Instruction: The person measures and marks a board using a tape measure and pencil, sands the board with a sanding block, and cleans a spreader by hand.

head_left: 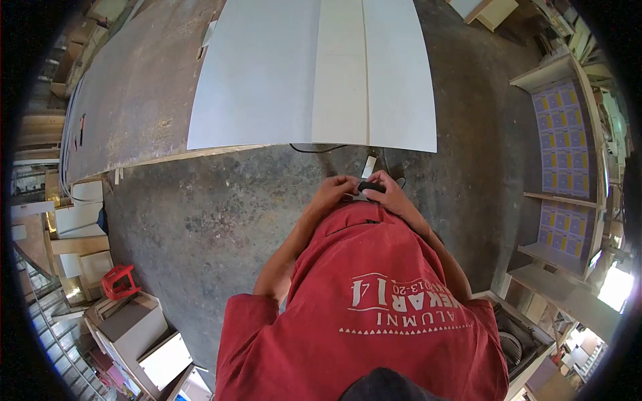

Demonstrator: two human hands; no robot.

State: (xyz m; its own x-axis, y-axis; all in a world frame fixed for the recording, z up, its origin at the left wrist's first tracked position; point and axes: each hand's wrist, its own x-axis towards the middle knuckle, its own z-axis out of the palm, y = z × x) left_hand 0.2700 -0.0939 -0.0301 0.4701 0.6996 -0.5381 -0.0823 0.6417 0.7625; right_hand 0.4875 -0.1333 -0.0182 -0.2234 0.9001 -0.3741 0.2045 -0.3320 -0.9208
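Note:
My right hand [389, 192] is closed on a small dark object [370, 187], held just in front of my red shirt at waist height. Its exact kind does not show. Close beside it, my left hand [340, 189] has its fingers pinched together near the object's left end; what lies between them is hidden. Beyond my hands, a large white panel [261, 80] rests with its near edge toward me. A narrower cream strip [340, 87] runs lengthwise along the panel. Below that edge a small pale piece [369, 166] shows.
A large brown board or tabletop [147, 87] extends left of the panel, with a thin orange-and-dark tool [82, 129] on it. A black cable [317, 150] hangs under the panel edge. At left is a red stool [120, 282]; at right, a wooden shelf frame [558, 195].

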